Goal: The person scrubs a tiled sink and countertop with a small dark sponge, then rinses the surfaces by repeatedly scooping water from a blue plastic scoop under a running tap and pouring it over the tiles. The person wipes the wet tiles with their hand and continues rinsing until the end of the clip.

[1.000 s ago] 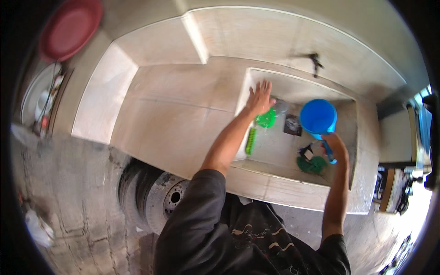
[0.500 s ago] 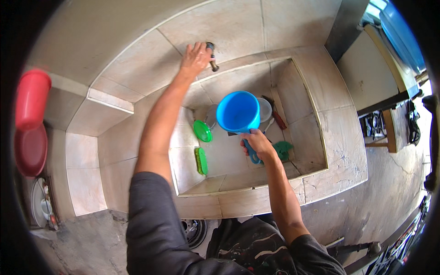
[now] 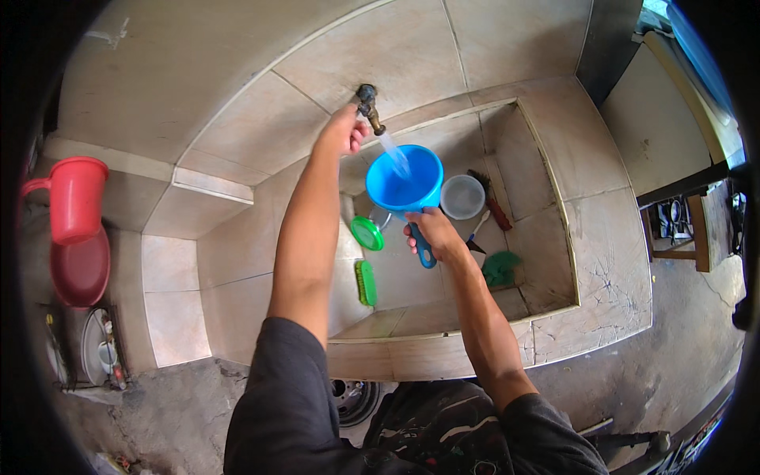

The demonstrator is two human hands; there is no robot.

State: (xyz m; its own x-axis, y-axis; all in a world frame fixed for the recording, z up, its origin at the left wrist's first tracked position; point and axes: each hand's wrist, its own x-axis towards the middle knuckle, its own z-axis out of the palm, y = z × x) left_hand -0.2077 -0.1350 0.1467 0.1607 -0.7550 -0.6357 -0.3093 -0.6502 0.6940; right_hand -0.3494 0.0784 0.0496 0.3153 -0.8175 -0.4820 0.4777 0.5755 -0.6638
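Water on, dipper right under the stream!

And here it comes, a bright slanting stream from the tap on the tiled wall, straight into the blue dipper! The dipper sits mouth up over the basin, handle toward the body, and that looks like the right line: the water falls inside the rim.

To the hands now. The right hand is wrapped around the dipper's handle, fingers closed. The left hand is up beside the tap with its fingers curled in; whether they pinch any part of it, I cannot tell.

What makes this good work? Keep the rim level, I'd say, and the stream well inside it; a tilt could send water over the edge. Water will likely drag on that long handle, so a firm grip close to the cup should pay off. The left is well placed for trimming the flow if it splashes (how full the dipper is, I can't make out from here).

Down in the basin, the green lid and brush lie to the left, the pale tub just right of the dipper: mind that tub on any sideways swing!
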